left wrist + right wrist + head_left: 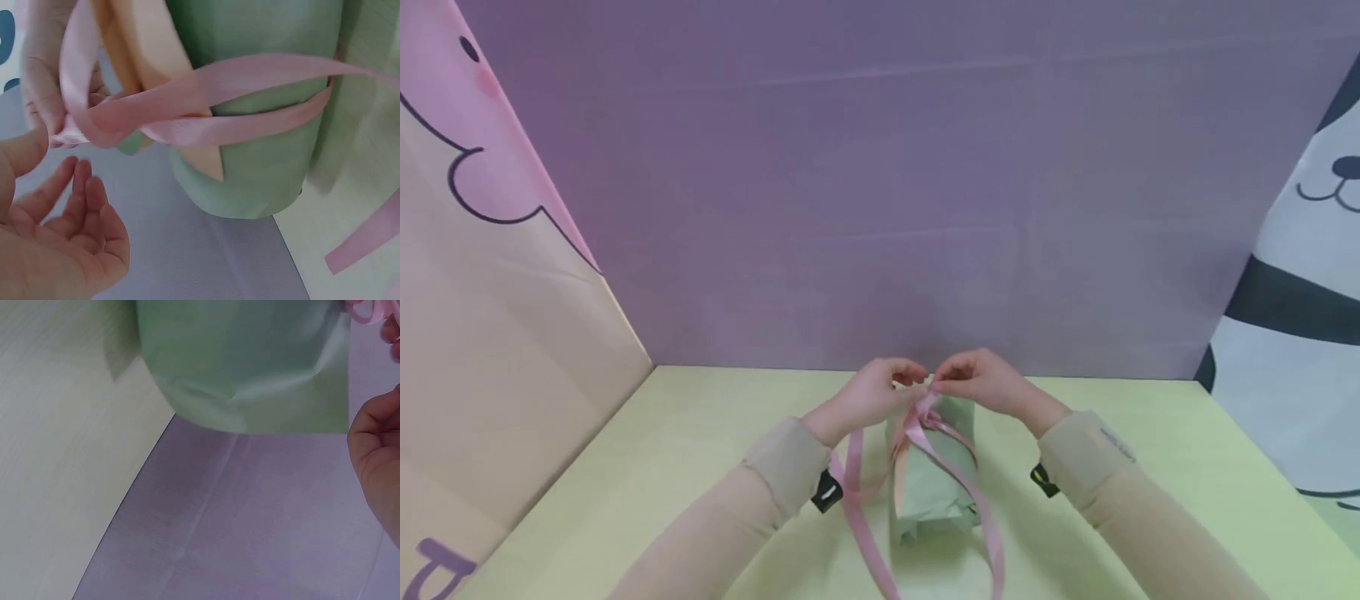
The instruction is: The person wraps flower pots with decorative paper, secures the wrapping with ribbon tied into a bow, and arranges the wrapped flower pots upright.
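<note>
A parcel wrapped in pale green paper [928, 492] lies on the table, with a pink ribbon [269, 74] tied round it. Over the parcel's far end, my right hand [981, 379] pinches the ribbon between thumb and fingertips. My left hand [75, 244] is just beside that pinch, fingers loosely bent, thumb apart from them and nothing between. A ribbon loop [76, 75] rises by the right hand's fingers. Along the parcel runs a peach-coloured strip [203, 153], partly under the ribbon. In the right wrist view, the right hand [381, 456] shows only in part at the edge.
Long ribbon tails [992, 542] trail toward the near side of the pale yellow table [700, 433]. A purple panel [887, 208] stands close behind the parcel. Side panels with cartoon figures [1292, 392] flank the table.
</note>
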{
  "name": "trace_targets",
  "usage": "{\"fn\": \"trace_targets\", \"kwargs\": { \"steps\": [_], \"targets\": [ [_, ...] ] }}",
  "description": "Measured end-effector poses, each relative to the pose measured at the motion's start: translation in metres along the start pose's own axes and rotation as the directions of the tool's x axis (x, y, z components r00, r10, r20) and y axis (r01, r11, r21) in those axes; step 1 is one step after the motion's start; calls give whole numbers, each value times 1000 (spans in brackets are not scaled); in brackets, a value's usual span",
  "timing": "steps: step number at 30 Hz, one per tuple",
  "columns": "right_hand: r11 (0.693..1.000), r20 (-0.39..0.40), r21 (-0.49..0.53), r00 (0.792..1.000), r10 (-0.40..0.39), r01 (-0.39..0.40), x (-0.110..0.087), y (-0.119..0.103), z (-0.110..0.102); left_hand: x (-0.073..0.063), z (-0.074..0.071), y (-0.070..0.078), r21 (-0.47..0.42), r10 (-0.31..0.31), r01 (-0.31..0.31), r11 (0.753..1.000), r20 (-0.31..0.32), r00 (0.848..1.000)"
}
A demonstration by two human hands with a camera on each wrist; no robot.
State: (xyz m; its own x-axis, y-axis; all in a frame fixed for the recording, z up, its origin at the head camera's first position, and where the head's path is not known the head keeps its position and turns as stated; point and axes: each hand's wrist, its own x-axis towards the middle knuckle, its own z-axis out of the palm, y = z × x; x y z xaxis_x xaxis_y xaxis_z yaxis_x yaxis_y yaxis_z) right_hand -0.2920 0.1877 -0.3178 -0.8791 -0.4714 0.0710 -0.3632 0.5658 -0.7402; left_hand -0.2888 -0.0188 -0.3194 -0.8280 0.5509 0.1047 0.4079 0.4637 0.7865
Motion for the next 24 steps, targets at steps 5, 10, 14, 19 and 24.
{"fn": "trace_targets", "kwargs": {
  "steps": [5, 10, 14, 19, 24],
  "targets": [
    [999, 1, 44, 1000, -19, 19, 2, -6, 3, 6, 5, -6, -13, 15, -15, 1000, 20, 1000],
    [995, -21, 93, 999, -25, 27, 2, -4, 5, 7, 8, -9, -42, 31, -33, 999, -40, 999],
    [988, -50, 154, 998, 34, -26, -4, 5, 6, 6, 9, -10, -67, 8, -13, 998, -67, 998],
    [992, 49, 80, 994, 97, -101, -14, 17, 13, 3, 10, -11, -73, 14, -20, 997, -89, 996],
    [997, 152, 22, 986, 71, -75, -15, 11, 23, 1, 11, -11, -92, 2, -16, 996, -151, 989]
  ]
}}
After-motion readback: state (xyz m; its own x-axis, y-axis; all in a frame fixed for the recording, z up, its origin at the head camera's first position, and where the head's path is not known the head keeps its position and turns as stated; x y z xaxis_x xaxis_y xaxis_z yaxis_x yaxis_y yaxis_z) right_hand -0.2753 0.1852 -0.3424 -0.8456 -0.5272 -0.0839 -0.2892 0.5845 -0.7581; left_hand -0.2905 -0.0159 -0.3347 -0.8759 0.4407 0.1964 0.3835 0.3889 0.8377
